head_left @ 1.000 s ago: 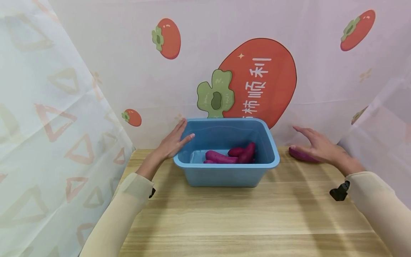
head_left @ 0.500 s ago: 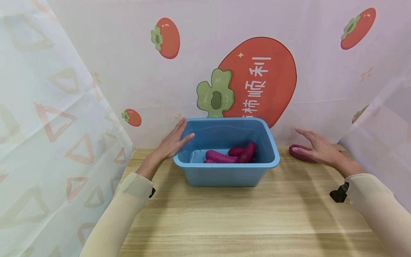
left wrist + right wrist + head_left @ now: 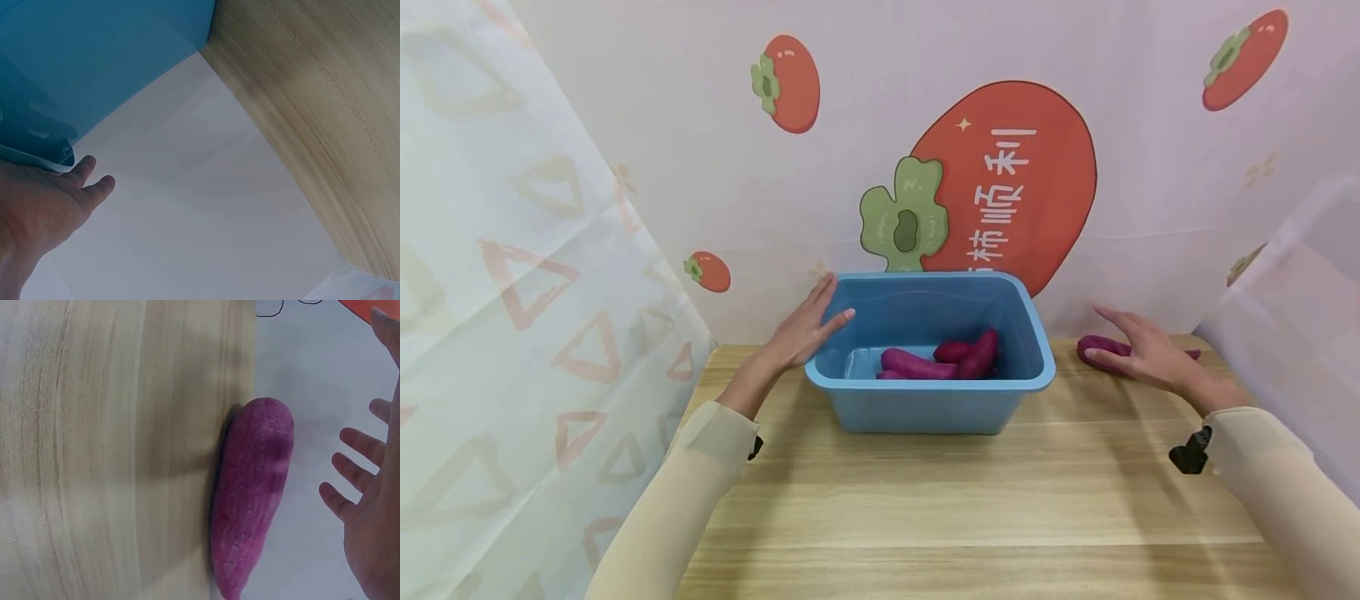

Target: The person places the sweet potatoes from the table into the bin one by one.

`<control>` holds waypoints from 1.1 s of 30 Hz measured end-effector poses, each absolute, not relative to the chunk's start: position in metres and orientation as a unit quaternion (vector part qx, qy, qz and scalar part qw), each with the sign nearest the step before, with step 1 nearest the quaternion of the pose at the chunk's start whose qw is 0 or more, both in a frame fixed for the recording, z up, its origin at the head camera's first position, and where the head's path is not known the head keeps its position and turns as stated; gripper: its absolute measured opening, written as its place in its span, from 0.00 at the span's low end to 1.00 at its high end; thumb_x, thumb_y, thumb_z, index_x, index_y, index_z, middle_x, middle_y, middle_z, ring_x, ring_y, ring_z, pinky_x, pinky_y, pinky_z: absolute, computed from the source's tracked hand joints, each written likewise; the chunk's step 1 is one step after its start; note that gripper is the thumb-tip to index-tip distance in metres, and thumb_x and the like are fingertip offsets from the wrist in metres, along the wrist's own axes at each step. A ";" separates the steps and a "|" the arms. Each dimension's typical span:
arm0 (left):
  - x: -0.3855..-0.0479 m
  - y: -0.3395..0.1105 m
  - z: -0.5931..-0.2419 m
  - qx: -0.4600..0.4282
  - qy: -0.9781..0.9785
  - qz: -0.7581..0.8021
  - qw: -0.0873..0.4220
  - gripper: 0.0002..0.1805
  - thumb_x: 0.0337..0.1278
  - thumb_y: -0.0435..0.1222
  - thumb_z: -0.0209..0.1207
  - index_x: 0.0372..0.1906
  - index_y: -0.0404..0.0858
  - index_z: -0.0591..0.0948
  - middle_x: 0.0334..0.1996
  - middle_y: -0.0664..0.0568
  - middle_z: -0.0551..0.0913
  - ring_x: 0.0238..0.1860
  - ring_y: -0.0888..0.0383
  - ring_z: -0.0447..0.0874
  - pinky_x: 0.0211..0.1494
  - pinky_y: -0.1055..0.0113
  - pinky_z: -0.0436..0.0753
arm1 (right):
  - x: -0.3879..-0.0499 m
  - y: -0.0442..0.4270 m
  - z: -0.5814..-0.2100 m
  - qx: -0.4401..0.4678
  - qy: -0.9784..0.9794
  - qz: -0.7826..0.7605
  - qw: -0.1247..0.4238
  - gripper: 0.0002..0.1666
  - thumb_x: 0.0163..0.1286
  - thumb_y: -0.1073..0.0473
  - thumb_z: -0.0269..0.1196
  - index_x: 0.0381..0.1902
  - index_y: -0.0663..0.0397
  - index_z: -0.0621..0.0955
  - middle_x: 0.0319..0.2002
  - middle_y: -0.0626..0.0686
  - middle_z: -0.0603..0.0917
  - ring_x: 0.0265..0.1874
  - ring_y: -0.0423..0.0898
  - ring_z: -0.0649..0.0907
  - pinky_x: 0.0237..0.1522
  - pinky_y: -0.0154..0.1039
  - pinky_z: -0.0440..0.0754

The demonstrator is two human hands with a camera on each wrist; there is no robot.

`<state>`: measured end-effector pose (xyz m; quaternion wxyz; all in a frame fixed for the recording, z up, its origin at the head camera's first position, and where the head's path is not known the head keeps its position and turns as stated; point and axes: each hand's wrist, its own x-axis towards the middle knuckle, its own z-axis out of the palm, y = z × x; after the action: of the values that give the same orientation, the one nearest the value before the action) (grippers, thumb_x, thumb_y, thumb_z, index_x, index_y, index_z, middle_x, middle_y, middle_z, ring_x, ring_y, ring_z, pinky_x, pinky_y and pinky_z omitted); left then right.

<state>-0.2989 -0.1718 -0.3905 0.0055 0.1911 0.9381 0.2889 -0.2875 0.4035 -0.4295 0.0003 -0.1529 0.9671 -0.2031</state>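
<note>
A blue plastic tub (image 3: 925,411) stands at the back of the wooden table, with several purple sweet potatoes (image 3: 917,365) inside. My left hand (image 3: 801,333) rests against the tub's left rim, thumb over the edge; in the left wrist view its fingers (image 3: 100,189) are extended beside the tub wall (image 3: 112,56). Over at the right, my right hand (image 3: 1150,354) hovers above a single purple sweet potato (image 3: 1097,343) lying near the table's back edge. The right wrist view shows this sweet potato (image 3: 253,487) whole, apart from the spread fingers (image 3: 362,447).
A pale cloth backdrop printed with persimmons (image 3: 1015,183) rises right behind the tub. Cloth walls (image 3: 550,333) also close off the left and right sides. The wooden tabletop (image 3: 970,508) stretches in front of the tub.
My right hand has shifted slightly to the right and down over the lone sweet potato, whose tapered tip now shows past the hand. The left hand and the tub have stayed put.
</note>
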 end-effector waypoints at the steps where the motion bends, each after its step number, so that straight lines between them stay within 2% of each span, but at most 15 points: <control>1: -0.299 -0.172 -0.390 0.190 0.938 0.290 0.006 0.52 0.75 0.68 0.39 0.87 0.41 0.40 0.88 0.49 0.36 0.87 0.46 0.35 0.83 0.34 0.49 | -0.288 0.405 -0.431 -0.153 0.967 -0.202 0.001 0.56 0.71 0.34 0.64 0.85 0.55 0.58 0.79 0.74 0.60 0.75 0.79 0.61 0.64 0.86 0.59; 12: -0.299 -0.171 -0.388 0.191 0.938 0.288 0.006 0.52 0.75 0.68 0.39 0.87 0.42 0.40 0.88 0.49 0.36 0.87 0.46 0.35 0.83 0.34 0.49 | -0.292 0.414 -0.445 -0.164 0.968 -0.189 -0.021 0.54 0.71 0.36 0.66 0.83 0.60 0.61 0.76 0.76 0.64 0.73 0.79 0.64 0.66 0.83 0.61; 21: -0.299 -0.172 -0.390 0.190 0.939 0.286 0.006 0.52 0.75 0.69 0.39 0.87 0.42 0.39 0.88 0.50 0.36 0.87 0.47 0.34 0.84 0.35 0.48 | -0.297 0.420 -0.455 -0.147 0.972 -0.183 -0.006 0.56 0.72 0.34 0.65 0.84 0.59 0.58 0.77 0.77 0.61 0.73 0.80 0.62 0.65 0.85 0.60; 28: -0.299 -0.173 -0.391 0.192 0.938 0.287 0.004 0.52 0.76 0.68 0.39 0.87 0.41 0.40 0.88 0.48 0.36 0.87 0.44 0.35 0.83 0.33 0.49 | -0.299 0.424 -0.464 -0.144 0.971 -0.190 0.000 0.57 0.72 0.34 0.65 0.83 0.64 0.58 0.77 0.78 0.60 0.73 0.81 0.62 0.67 0.83 0.59; 33: -0.299 -0.172 -0.390 0.191 0.940 0.284 0.005 0.52 0.76 0.69 0.39 0.87 0.41 0.39 0.88 0.48 0.36 0.87 0.45 0.35 0.83 0.35 0.48 | -0.301 0.426 -0.471 -0.143 0.971 -0.192 0.000 0.58 0.72 0.34 0.65 0.83 0.63 0.58 0.77 0.78 0.61 0.72 0.81 0.64 0.66 0.83 0.62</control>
<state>-0.2993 -0.1722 -0.3904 0.0048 0.1909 0.9396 0.2841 -0.3008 0.4264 -0.4712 -0.0003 -0.1435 0.9708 -0.1924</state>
